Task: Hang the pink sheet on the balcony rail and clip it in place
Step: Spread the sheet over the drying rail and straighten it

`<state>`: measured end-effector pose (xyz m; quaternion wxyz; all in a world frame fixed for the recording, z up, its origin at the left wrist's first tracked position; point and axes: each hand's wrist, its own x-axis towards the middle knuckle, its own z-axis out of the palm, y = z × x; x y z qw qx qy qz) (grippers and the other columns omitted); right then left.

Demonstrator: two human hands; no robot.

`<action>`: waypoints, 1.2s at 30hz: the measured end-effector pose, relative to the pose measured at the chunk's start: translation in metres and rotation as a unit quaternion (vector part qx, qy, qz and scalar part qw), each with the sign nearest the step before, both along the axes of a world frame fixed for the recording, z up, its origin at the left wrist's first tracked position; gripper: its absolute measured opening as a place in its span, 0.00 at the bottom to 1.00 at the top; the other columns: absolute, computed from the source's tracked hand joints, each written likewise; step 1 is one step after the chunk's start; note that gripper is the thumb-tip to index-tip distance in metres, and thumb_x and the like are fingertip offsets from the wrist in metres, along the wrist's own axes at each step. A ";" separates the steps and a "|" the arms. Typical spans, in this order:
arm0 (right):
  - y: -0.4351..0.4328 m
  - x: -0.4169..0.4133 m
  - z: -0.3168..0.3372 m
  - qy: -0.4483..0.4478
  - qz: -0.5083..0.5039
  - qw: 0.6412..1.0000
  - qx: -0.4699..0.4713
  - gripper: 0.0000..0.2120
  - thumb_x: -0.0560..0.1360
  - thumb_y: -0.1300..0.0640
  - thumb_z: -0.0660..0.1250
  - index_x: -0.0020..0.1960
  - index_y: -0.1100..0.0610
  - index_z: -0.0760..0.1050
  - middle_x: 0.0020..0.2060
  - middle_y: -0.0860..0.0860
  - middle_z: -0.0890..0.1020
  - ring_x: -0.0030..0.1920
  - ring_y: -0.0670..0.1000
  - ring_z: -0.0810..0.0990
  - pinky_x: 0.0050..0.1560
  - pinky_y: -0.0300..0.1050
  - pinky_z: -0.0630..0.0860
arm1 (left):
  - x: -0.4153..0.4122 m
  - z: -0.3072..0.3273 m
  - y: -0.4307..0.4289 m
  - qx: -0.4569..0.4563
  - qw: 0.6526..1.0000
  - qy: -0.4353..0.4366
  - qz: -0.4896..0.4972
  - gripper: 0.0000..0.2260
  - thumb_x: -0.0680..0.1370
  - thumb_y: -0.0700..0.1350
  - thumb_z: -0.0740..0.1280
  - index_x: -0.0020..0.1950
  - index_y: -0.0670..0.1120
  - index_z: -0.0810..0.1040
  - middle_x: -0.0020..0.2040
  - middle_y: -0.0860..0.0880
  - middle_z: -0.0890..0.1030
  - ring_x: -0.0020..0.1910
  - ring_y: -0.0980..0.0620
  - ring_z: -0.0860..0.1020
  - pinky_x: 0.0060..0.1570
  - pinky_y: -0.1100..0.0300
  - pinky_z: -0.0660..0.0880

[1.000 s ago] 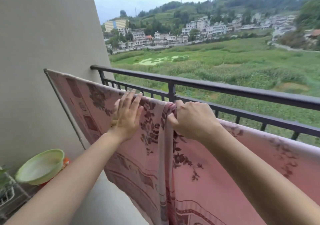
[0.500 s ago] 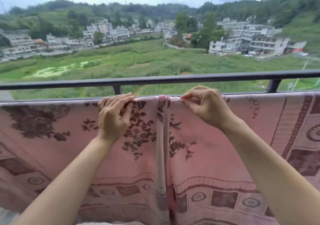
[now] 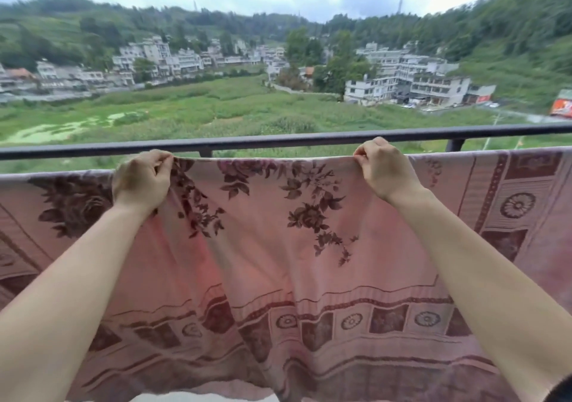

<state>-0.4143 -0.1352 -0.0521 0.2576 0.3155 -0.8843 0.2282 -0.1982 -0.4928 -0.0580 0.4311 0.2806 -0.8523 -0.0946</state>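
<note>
The pink sheet (image 3: 272,247), printed with dark red flowers and a patterned border, hangs across the whole view just below the dark balcony rail (image 3: 278,141). My left hand (image 3: 140,180) grips the sheet's top edge at the left of centre. My right hand (image 3: 382,169) pinches the same edge further right. Between my hands the fabric is spread flat and lifted slightly. No clip is in view.
The rail's upright posts (image 3: 454,145) show above the sheet. Beyond the rail lie green fields, white buildings and wooded hills. A strip of pale floor (image 3: 198,397) shows under the sheet's hem.
My hands have moved apart along the top edge, and the bunched fold between them has been spread flat. The view has turned further right, away from the wall.
</note>
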 end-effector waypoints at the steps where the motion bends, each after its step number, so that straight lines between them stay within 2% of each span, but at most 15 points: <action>1: -0.002 0.002 -0.003 0.014 -0.006 1.000 -0.004 0.10 0.81 0.55 0.63 0.56 0.59 0.79 0.54 0.57 0.80 0.52 0.60 0.80 0.53 0.57 0.78 | 0.000 -0.002 0.004 -0.006 1.000 0.009 -0.008 0.13 0.81 0.50 0.62 0.56 0.44 0.82 0.53 0.39 0.83 0.54 0.37 0.80 0.54 0.48 0.74; 4: 0.001 0.007 -0.014 0.056 -0.015 0.998 -0.009 0.12 0.80 0.53 0.63 0.57 0.56 0.81 0.53 0.55 0.83 0.54 0.59 0.80 0.57 0.56 0.76 | 0.008 -0.016 -0.007 -0.045 0.998 -0.012 -0.039 0.15 0.83 0.48 0.58 0.58 0.42 0.81 0.56 0.38 0.82 0.58 0.37 0.78 0.61 0.46 0.71; 6: 0.007 0.006 -0.018 0.058 -0.029 0.997 -0.031 0.12 0.81 0.53 0.62 0.57 0.55 0.81 0.54 0.54 0.84 0.55 0.58 0.80 0.59 0.56 0.75 | 0.021 -0.021 -0.032 -0.086 0.993 -0.066 -0.047 0.15 0.83 0.50 0.57 0.61 0.45 0.80 0.59 0.40 0.81 0.61 0.38 0.76 0.65 0.45 0.69; 9: 0.008 0.004 -0.022 0.041 -0.054 0.996 -0.053 0.14 0.81 0.53 0.59 0.58 0.55 0.81 0.55 0.54 0.84 0.58 0.58 0.79 0.63 0.54 0.72 | 0.047 -0.020 -0.076 -0.098 0.987 -0.125 -0.021 0.18 0.83 0.54 0.54 0.64 0.48 0.77 0.62 0.43 0.80 0.63 0.39 0.74 0.66 0.43 0.66; 11: 0.001 0.008 -0.028 0.038 -0.069 0.995 -0.053 0.15 0.81 0.53 0.57 0.61 0.55 0.79 0.57 0.54 0.83 0.60 0.58 0.78 0.66 0.54 0.70 | 0.064 -0.022 -0.102 -0.118 0.978 -0.172 0.007 0.18 0.83 0.56 0.53 0.69 0.52 0.72 0.67 0.47 0.76 0.68 0.43 0.70 0.69 0.43 0.61; 14: -0.020 0.023 -0.033 -0.009 -0.130 0.991 -0.037 0.17 0.80 0.56 0.56 0.66 0.56 0.73 0.65 0.57 0.76 0.69 0.60 0.69 0.73 0.63 0.60 | 0.077 -0.029 -0.118 -0.106 0.970 -0.218 0.008 0.20 0.82 0.51 0.56 0.75 0.54 0.64 0.75 0.47 0.66 0.75 0.45 0.61 0.74 0.44 0.52; 17: -0.056 0.044 -0.030 -0.083 -0.188 0.979 -0.004 0.27 0.76 0.58 0.58 0.74 0.58 0.64 0.75 0.59 0.65 0.76 0.62 0.57 0.76 0.65 0.49 | 0.081 -0.031 -0.115 -0.103 0.970 -0.218 -0.013 0.23 0.82 0.48 0.58 0.77 0.53 0.61 0.78 0.45 0.61 0.78 0.45 0.56 0.75 0.47 0.48; 19: -0.090 0.061 -0.029 -0.069 -0.159 0.985 -0.005 0.28 0.76 0.55 0.57 0.76 0.58 0.62 0.75 0.60 0.64 0.76 0.62 0.57 0.76 0.65 0.49 | 0.085 -0.028 -0.117 -0.097 0.973 -0.206 -0.029 0.23 0.82 0.49 0.58 0.78 0.52 0.61 0.78 0.45 0.60 0.78 0.46 0.55 0.76 0.48 0.48; 23: -0.184 0.111 -0.028 -0.016 -0.039 0.999 -0.002 0.25 0.79 0.51 0.56 0.74 0.56 0.65 0.73 0.59 0.68 0.74 0.59 0.63 0.75 0.65 0.51 | 0.107 -0.028 -0.143 -0.056 0.984 -0.170 0.016 0.23 0.83 0.51 0.56 0.78 0.49 0.60 0.79 0.43 0.58 0.78 0.45 0.55 0.75 0.46 0.50; 26: -0.258 0.149 -0.025 0.040 0.077 0.996 0.014 0.23 0.80 0.48 0.58 0.72 0.58 0.69 0.68 0.58 0.74 0.69 0.59 0.71 0.73 0.59 0.60 | 0.135 -0.029 -0.182 -0.019 0.983 -0.170 0.062 0.22 0.83 0.51 0.54 0.77 0.47 0.61 0.78 0.46 0.61 0.77 0.47 0.57 0.75 0.44 0.53; 31: -0.366 0.200 -0.018 0.113 0.217 0.969 0.029 0.22 0.81 0.46 0.56 0.69 0.56 0.73 0.60 0.54 0.81 0.58 0.57 0.79 0.58 0.55 0.75 | 0.157 -0.028 -0.241 -0.126 0.973 -0.184 0.064 0.18 0.84 0.51 0.53 0.73 0.50 0.69 0.72 0.49 0.71 0.73 0.47 0.66 0.72 0.44 0.57; 34: -0.409 0.209 -0.026 0.146 0.220 0.963 0.043 0.19 0.81 0.48 0.56 0.66 0.53 0.76 0.54 0.52 0.83 0.50 0.56 0.82 0.49 0.53 0.76 | 0.171 -0.032 -0.284 -0.133 0.976 -0.159 0.058 0.17 0.83 0.53 0.51 0.66 0.53 0.73 0.64 0.49 0.76 0.65 0.44 0.71 0.68 0.43 0.60; 36: -0.419 0.205 -0.032 0.147 0.170 0.974 0.026 0.17 0.80 0.48 0.56 0.57 0.52 0.81 0.46 0.51 0.84 0.43 0.55 0.82 0.46 0.50 0.75 | 0.195 -0.030 -0.325 -0.097 0.985 -0.121 0.080 0.21 0.82 0.54 0.47 0.62 0.49 0.76 0.59 0.45 0.78 0.61 0.40 0.74 0.66 0.43 0.64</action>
